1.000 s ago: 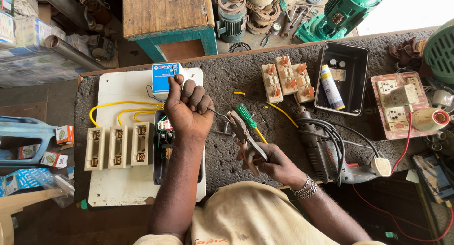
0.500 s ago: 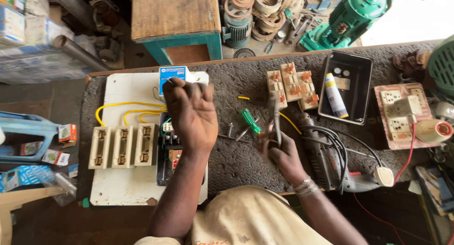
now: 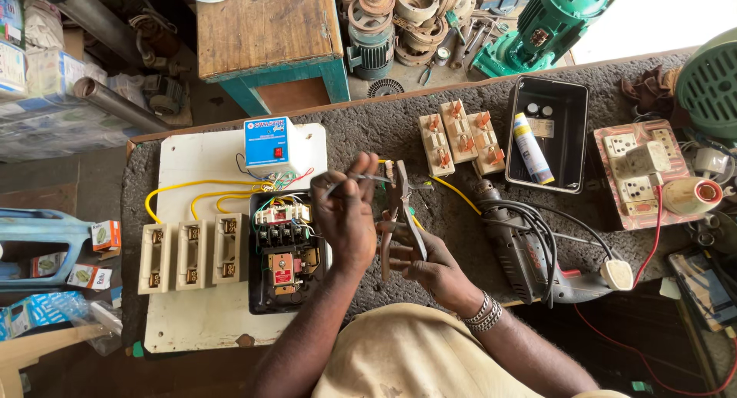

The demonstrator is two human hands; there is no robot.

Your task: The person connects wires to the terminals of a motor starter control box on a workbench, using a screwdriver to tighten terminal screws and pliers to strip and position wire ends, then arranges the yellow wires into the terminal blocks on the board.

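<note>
My left hand (image 3: 347, 214) pinches a thin grey wire (image 3: 367, 178) between thumb and fingers, held above the bench. My right hand (image 3: 430, 266) grips a pair of pliers (image 3: 399, 214) by the handles, jaws pointing up at the wire's end. Just left of both hands lies an open black starter box (image 3: 284, 252) with a contactor and coloured wires, mounted on a white board (image 3: 199, 168). A blue-and-white control unit (image 3: 266, 143) sits on the board above the box. Three cream fuse holders (image 3: 190, 254) stand in a row to the left, linked by yellow wires (image 3: 192, 189).
An electric drill (image 3: 516, 248) with coiled cable lies right of my hands. Behind it are three cream switch units (image 3: 459, 141), a black tray (image 3: 566, 114) holding a tube, and a socket board (image 3: 636, 171). A wooden stool (image 3: 265, 33) and motor parts stand beyond the bench.
My left hand has come off the board and box and now holds a wire in front of me. My right hand has lifted the pliers up to the wire.
</note>
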